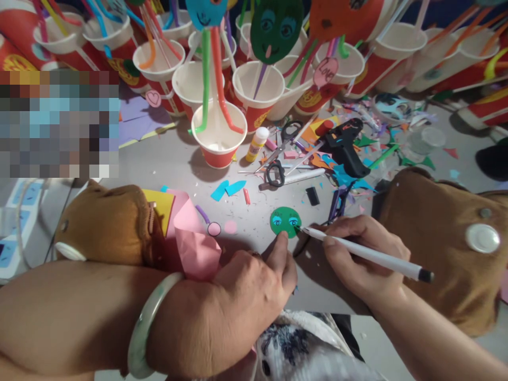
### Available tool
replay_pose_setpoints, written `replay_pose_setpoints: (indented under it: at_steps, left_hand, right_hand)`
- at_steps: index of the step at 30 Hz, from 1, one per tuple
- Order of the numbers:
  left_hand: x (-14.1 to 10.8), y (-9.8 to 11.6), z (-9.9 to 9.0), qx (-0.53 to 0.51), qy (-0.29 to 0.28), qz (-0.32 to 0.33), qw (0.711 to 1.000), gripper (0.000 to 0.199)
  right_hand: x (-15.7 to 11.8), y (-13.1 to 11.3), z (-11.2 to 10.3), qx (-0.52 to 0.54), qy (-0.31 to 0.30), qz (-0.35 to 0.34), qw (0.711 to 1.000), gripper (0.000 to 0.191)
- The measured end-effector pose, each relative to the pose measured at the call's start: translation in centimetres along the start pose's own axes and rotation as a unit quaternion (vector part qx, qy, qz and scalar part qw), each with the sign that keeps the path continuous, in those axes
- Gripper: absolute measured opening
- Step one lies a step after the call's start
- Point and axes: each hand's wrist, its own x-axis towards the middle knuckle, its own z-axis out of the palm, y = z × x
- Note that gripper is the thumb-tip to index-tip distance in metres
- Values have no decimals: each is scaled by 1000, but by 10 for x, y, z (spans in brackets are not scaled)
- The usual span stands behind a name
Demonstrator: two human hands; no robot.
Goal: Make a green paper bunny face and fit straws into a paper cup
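Observation:
A small green paper disc (284,221) with blue eyes drawn on it lies flat on the grey table. My left hand (254,283), fingers bent and close together, holds the disc down by its lower edge with a fingertip. Between thumb and fingers my right hand (363,254) grips a white marker pen (373,251) with a black end. The pen's tip is at the eye on the disc's right side. Beside my left hand are crumpled pink paper (192,233) and a small pink disc with a dark outline (214,229).
Red and white paper cups (219,135) with straws and paper faces line the back. Ahead lie a glue stick (257,144), scissors (275,172), a black glue gun (347,145) and paper scraps. Brown fabric pieces stand at left (107,222) and right (440,238); power strips (24,211) are far left.

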Motion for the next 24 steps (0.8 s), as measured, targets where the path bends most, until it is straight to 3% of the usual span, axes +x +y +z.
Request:
replay_pose_setpoints:
  at_steps: [10, 14, 24]
  left_hand:
    - [5, -3, -8, -9, -25, 4, 1000, 50]
    - [4, -3, -6, -9, -10, 6, 1000, 52]
    - [1, 0, 0, -18, -15, 4, 1000, 57]
  right_hand:
    - [3, -2, 2, 1, -7, -11, 1000, 11]
    - [3, -1, 3, 6, -5, -18, 1000, 11]
    - [-3, 0, 3, 17, 4, 20, 1000, 11]
